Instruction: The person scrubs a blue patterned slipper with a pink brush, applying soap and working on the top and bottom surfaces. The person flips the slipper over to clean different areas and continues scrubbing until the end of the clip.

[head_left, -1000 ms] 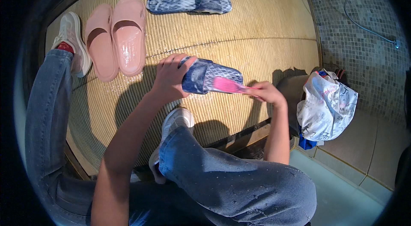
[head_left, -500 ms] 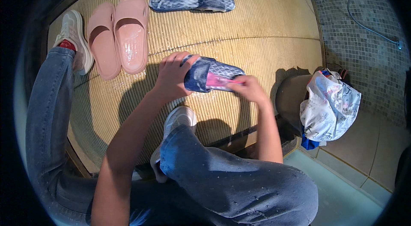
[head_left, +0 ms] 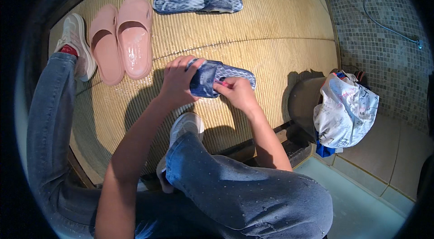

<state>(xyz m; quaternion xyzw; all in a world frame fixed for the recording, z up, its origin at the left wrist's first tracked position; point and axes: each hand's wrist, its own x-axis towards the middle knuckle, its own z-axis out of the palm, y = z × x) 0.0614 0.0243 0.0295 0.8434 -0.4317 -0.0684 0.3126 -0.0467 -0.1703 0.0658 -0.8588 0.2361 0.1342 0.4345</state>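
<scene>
My left hand (head_left: 178, 80) is closed round the strap end of a blue-and-white slide slipper (head_left: 205, 78), holding it above the ribbed mat. At the strap's opening, my right hand (head_left: 237, 92) pinches a slim pink brush-like tool (head_left: 222, 84). Most of that tool is hidden by the fingers and strap, so its exact kind is unclear. The slipper's patterned footbed shows beyond the right hand. A matching slipper (head_left: 181, 1) lies on its own at the back of the mat.
Two wet pink slippers (head_left: 135, 56) stand side by side at the left of the ribbed yellowish mat (head_left: 280, 22). My shoes (head_left: 187, 126) rest on it. A dark rounded stool (head_left: 304, 103) at the right bears a white printed cloth (head_left: 348, 112). A hose (head_left: 384, 17) hangs by the tiled wall.
My right hand has moved left along the slipper, carrying the pink tool to the strap's opening; less of the tool shows. My left hand keeps its hold. The whole view has shifted slightly.
</scene>
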